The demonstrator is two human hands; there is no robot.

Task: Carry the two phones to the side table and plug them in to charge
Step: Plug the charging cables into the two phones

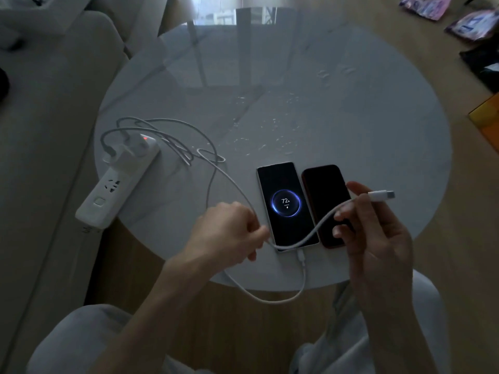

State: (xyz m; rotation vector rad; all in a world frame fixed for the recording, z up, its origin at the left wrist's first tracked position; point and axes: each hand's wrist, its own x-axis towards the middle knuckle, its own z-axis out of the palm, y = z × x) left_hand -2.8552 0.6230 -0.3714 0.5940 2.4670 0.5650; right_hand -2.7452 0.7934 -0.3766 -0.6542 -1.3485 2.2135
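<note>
Two phones lie side by side on the round grey side table (297,76). The white-edged phone (286,203) on the left shows a charging ring reading 72, and a white cable (303,268) is plugged into its bottom end. The red-edged phone (325,195) on the right has a dark screen with nothing plugged in. My right hand (378,236) holds a second white cable near its free plug (382,196), just right of the red phone. My left hand (229,228) pinches the same cable further along, left of the white phone.
A white power strip (118,182) with chargers plugged in and a red light lies at the table's left edge, overhanging it. Tangled cables (172,141) spread beside it. A light sofa (40,157) stands to the left. Packets (472,25) lie on the wooden floor, far right.
</note>
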